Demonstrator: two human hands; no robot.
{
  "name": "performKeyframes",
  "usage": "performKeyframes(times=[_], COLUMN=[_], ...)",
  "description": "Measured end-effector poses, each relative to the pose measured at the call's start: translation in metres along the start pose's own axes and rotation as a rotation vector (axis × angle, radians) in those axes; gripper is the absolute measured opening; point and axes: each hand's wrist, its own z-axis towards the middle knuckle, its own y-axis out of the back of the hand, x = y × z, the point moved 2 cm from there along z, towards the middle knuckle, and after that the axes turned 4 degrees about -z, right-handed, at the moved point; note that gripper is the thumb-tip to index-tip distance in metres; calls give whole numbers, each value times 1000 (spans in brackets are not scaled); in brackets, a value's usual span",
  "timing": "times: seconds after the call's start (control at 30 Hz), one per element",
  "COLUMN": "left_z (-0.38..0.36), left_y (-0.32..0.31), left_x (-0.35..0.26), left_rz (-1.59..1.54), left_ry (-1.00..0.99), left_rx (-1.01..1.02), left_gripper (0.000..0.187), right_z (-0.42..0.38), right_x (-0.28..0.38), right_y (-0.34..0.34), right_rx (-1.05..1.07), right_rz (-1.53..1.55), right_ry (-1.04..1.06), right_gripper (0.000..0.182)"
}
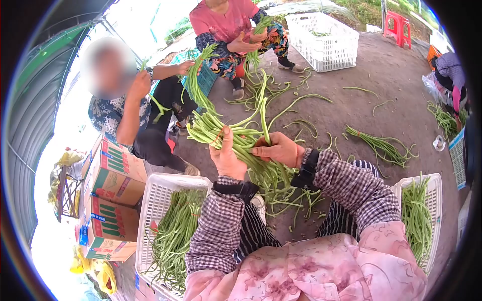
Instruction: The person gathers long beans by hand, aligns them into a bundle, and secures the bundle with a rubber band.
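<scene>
Head view: both hands meet over the ground in front of the knees, gathering a bundle of long beans [236, 134]. The left hand [227, 158] is closed around the bundle from below, thumb up across the pods. The right hand [279, 149] pinches a few pods at the bundle's right side, fingers curled shut on them. The beans fan up and left from the grip, with loose ends trailing down toward the ground.

To do this well, I judge the left grip should hold firm near the middle while the right draws stray pods level — ends even, none slipping out below.

A white crate [150, 200] at the left knee holds beans, and another crate [436, 200] on the right holds more. Loose beans [381, 145] lie scattered on the dirt. Two other people sit opposite, each handling their own bunches — their hands well apart from these. Cardboard boxes [113, 173] are stacked at far left.
</scene>
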Motion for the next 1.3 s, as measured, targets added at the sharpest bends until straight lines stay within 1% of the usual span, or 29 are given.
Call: performKeyframes(times=[0.03, 0.1, 0.13, 0.23, 0.3, 0.43, 0.5, 0.53, 0.6, 0.7, 0.77, 0.8, 0.87, 0.93, 0.97, 1.03, 1.07, 1.1, 1.17, 1.2, 1.23, 1.3], left_z=[3, 10, 10, 20, 23, 30, 33, 33, 32, 31, 32, 25, 27, 28, 26, 21, 13, 9, 2, 1, 0, -7], left_y=[3, 11, 10, 21, 25, 35, 38, 37, 36, 32, 35, 28, 32, 33, 33, 22, 15, 7, -5, -4, -5, -12], left_x=[1, 2, 1, 6, 8, 16, 17, 17, 17, 12, 15, 10, 11, 9, 10, 7, 4, 1, -4, -3, -1, -3], left_rz=[0, -84, -133, -146, -146, -164, -193, -207, -224, -207, -244, -250, -260, -285, -290, -223, -92, -94, -33, -18, -21, 205], left_ry=[-2, 51, 59, 79, 78, 180, 213, 234, 248, 240, 278, 287, 304, 316, 313, 166, 32, 26, -20, -4, -7, -181], left_rx=[-2, -96, -126, -160, -167, -182, -195, -165, -129, -127, -126, -147, -176, -195, -199, -162, -3, 3, 65, 107, 112, 198], left_gripper=[34, 32, 28, 26, 23, 26, 26, 27, 27, 26, 26, 26, 26, 27, 27, 30, 32, 32, 35, 38, 38, 40], right_z=[0, -1, -1, 2, 3, 2, -1, -3, -7, -11, -12, -11, -11, -12, -11, -9, -8, -9, -11, -8, -7, -5], right_x=[3, 13, 16, 17, 11, 1, 0, 1, 1, 3, 5, 1, -2, -2, -5, -9, -10, -4, 7, 8, 8, 10], right_y=[-1, -3, -3, -5, -4, 2, 6, 7, 9, 14, 14, 13, 13, 13, 12, 8, 7, 2, -4, -3, -2, -2], right_rx=[3, -18, -9, 16, 25, 70, 116, 116, 123, 133, 139, 147, 160, 187, 190, 210, 235, 234, 146, 239, 236, 80], right_rz=[0, -174, -174, -204, -238, -219, -162, -163, -90, -111, -119, -98, -79, 75, 70, 89, 129, 124, 348, 345, 341, 423], right_ry=[0, 164, 165, 123, 42, 58, -54, -51, -133, -163, -181, -187, -192, -294, -296, -81, -72, -65, -149, -52, -48, -68], right_gripper=[24, 25, 25, 27, 28, 29, 30, 30, 31, 32, 32, 31, 29, 26, 26, 24, 23, 23, 22, 23, 23, 22])
